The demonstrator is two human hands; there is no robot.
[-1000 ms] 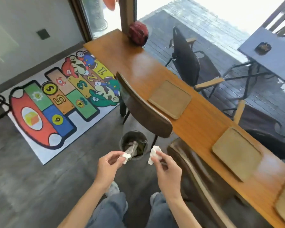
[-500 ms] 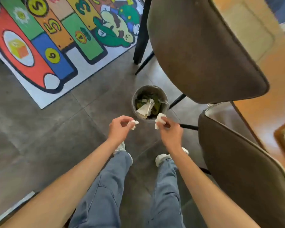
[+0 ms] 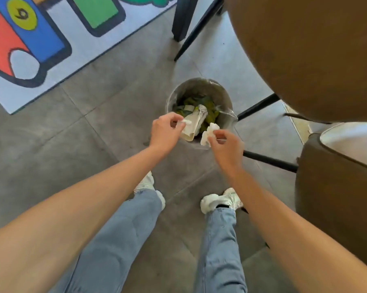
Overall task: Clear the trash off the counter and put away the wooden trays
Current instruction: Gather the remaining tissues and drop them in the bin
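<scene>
A small round trash bin (image 3: 201, 85) with a clear liner stands on the grey floor, holding green scraps and a crumpled paper wrapper (image 3: 194, 123). My left hand (image 3: 166, 133) pinches a small white tissue scrap (image 3: 185, 122) over the bin's near left rim. Over the near rim, my right hand (image 3: 226, 145) pinches a larger crumpled white tissue (image 3: 209, 133). The counter and the wooden trays are out of view.
Two brown chairs crowd the right: one backrest (image 3: 305, 56) at top right with black legs (image 3: 256, 106) beside the bin, another (image 3: 337, 187) at right. A colourful play mat (image 3: 51, 39) covers the floor at top left. My feet in white shoes stand just behind the bin.
I have leaned further down, so the bin looks closer. Both hands moved forward from short of the bin to over its near rim, still pinching their tissues.
</scene>
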